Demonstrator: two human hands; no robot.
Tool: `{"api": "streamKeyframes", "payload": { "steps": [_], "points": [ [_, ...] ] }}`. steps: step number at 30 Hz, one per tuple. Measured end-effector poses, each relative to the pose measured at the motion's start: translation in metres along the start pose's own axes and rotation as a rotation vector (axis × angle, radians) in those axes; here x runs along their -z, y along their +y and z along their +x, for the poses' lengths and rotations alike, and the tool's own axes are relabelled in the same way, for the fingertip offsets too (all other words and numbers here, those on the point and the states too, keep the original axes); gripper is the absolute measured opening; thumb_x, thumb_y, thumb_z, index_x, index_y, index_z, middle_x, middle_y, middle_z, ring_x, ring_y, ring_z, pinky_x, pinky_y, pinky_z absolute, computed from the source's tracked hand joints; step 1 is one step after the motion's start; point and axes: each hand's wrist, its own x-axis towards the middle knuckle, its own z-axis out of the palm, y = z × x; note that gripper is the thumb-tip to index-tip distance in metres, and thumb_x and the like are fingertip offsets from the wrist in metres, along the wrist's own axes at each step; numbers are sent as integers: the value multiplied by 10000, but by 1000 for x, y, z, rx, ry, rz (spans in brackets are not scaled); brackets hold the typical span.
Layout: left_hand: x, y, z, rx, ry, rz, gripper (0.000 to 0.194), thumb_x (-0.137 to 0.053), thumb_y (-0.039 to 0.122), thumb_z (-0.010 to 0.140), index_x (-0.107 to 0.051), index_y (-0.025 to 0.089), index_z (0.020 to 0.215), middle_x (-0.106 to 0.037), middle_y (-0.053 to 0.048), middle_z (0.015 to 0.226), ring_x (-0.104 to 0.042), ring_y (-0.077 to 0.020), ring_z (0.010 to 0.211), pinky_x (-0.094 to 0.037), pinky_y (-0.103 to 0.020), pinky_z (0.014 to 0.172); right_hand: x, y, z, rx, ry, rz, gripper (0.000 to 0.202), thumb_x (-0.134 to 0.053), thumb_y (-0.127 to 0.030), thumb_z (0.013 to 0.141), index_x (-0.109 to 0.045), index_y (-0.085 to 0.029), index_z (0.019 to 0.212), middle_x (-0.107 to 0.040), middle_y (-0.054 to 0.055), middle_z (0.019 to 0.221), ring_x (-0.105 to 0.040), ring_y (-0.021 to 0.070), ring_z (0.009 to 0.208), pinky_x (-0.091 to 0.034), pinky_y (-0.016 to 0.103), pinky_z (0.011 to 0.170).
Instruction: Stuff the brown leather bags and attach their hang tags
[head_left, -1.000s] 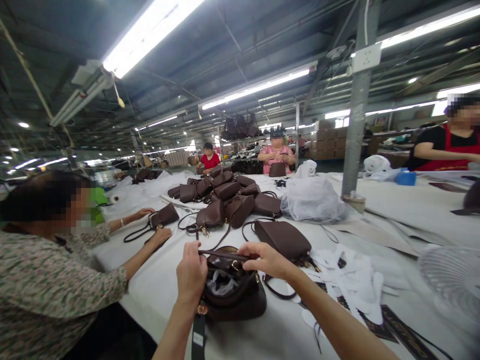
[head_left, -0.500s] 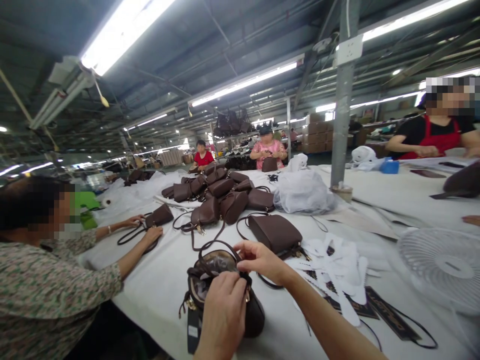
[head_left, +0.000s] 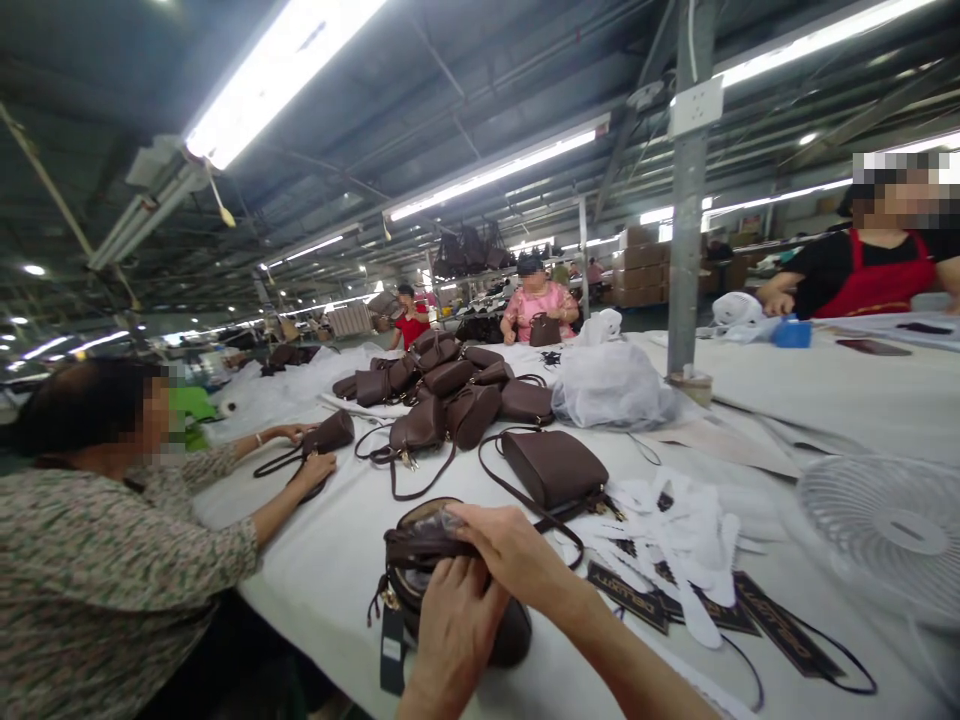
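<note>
Left hand [head_left: 457, 615] is in the mouth of the bag [head_left: 426, 548], right hand [head_left: 517, 550] over it; whether they pinch, I cannot tell. Left of the fan [head_left: 900, 530], on the surface [head_left: 307, 585], the bag seems light, soft; better hold its rim.

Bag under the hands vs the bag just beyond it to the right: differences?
Handled bag: mouth open; bag beyond: mouth out of sight. Left hand and right hand are on the handled bag; no hand touches the bag beyond. Handled bag has a black tag; none shows on the bag beyond. Both: dark brown.
</note>
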Motion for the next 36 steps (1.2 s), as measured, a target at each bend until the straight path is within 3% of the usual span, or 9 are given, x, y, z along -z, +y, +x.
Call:
{"api": "streamKeyframes", "payload": {
  "steps": [5, 7, 10, 15, 18, 21, 27, 31, 36],
  "points": [
    [3, -3, 4, 136, -109, -121, 196, -445, 95, 881, -609, 199, 857, -676, -41, 788, -629, -205, 735, -459, -311, 680, -8, 37, -36, -229, 333, 380, 390, -439, -238, 887, -521, -221, 1268, -580, 104, 1290, -568, 224, 1167, -509, 368, 915],
    [3, -4, 7, 258, -158, -172, 215, -443, 97, 886, -603, 197, 783, -666, -32, 721, -629, -196, 690, -451, -294, 655, -13, 47, -55, -321, 304, 357, 538, -528, -210, 795, -452, -223, 1328, -503, 112, 1371, -477, 249, 1265, -476, 415, 966],
    [2, -3, 10, 358, -210, -230, 248, -428, 73, 878, -639, 202, 886, -697, -43, 780, -652, -204, 719, -457, -290, 657, -26, 51, -72, -338, 129, 313, 751, -661, -154, 623, -417, -213, 1331, -509, 109, 1347, -467, 274, 1254, -427, 436, 1014],
    [2, -3, 14, 392, -195, -317, 284, -412, 60, 870, -650, 197, 943, -710, -54, 838, -661, -202, 750, -473, -292, 692, -50, 48, -58, -307, 319, 267, 427, -579, -152, 645, -527, -188, 1067, -626, 66, 1045, -579, 234, 993, -463, 371, 897],
    [2, -4, 15, 388, -126, -325, 269, -389, 91, 893, -638, 193, 880, -680, -53, 739, -648, -197, 701, -469, -285, 656, -53, 49, -45, -312, 320, 229, 224, -535, -160, 662, -541, -202, 882, -630, 18, 839, -580, 206, 809, -462, 320, 751],
    [5, -7, 14, 397, -22, -321, 263, -367, 117, 899, -610, 194, 837, -649, -55, 701, -628, -209, 669, -462, -303, 616, -47, 50, -43, -321, 284, 184, 81, -533, -197, 701, -527, -210, 781, -593, -8, 721, -541, 185, 695, -423, 290, 652],
    [23, -24, 20, 556, 185, -550, 239, -337, 177, 901, -529, 204, 762, -619, -72, 812, -594, -216, 780, -478, -350, 723, -24, 47, -54, -288, 271, 108, 97, -613, -229, 708, -525, -207, 743, -551, -32, 685, -501, 157, 652, -386, 258, 625],
    [45, -28, 35, 562, 144, -751, 225, -370, 222, 896, -515, 203, 725, -585, -48, 766, -561, -196, 740, -456, -326, 709, -5, 39, -61, -258, 266, 112, 87, -613, -260, 757, -546, -207, 774, -533, -40, 688, -487, 147, 650, -382, 250, 621],
    [55, -19, 49, 575, -108, -847, 208, -379, 170, 868, -552, 182, 753, -613, -54, 791, -566, -189, 764, -450, -319, 745, 0, 46, -74, -338, 285, 142, 81, -601, -269, 769, -568, -208, 812, -562, -31, 706, -511, 162, 669, -393, 263, 627]
  ]
}}
